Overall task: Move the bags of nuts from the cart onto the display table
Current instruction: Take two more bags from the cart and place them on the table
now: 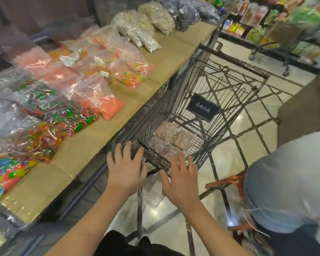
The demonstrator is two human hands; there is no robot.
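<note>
A black wire cart (235,84) stands beside the brown display table (92,143). Several clear bags of brownish nuts (174,135) lie in the cart's near end. My left hand (127,167) hovers at the cart's near left corner, fingers spread, holding nothing. My right hand (180,179) is spread over the cart's near rim, just in front of the nut bags, empty too. Pale nut bags (146,24) lie on the far end of the table.
Clear bags of colourful candy (67,93) cover the table's left side. A person in a light shirt (292,183) stands close on the right. An orange basket (235,183) sits by that person. Snack shelves (277,24) line the far right.
</note>
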